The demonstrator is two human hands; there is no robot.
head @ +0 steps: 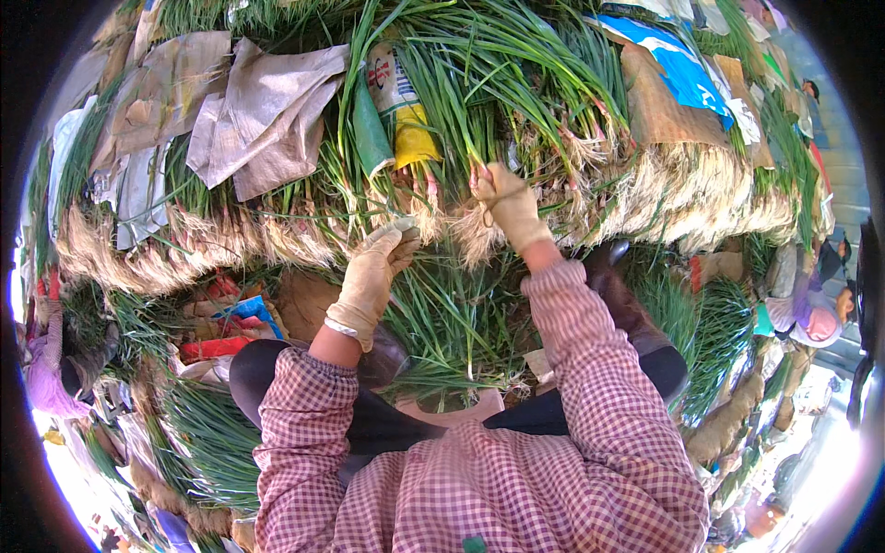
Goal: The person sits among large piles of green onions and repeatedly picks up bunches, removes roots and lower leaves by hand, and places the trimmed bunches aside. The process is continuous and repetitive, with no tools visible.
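Observation:
My right hand (508, 204), in a pale work glove, is closed around the reddish-white stems of a few green onions (473, 155); their pale roots hang below it and the green leaves stretch away from me. To its left, my left hand (379, 266) wears a similar glove, with a white band at the wrist. Its fingers are bent towards the thumb near the roots of the row (304, 242); a small greyish patch shows at the fingertips, and I cannot tell whether it is something held. Loose green onions (449, 311) lie between my knees.
A long bank of green onions with roots towards me (681, 193) crosses the view. Woven sacks (269, 104), a green and yellow bag (415, 135) and a blue sheet (671, 62) cover parts of it. Other people are at the far left (55, 373) and right (816, 321).

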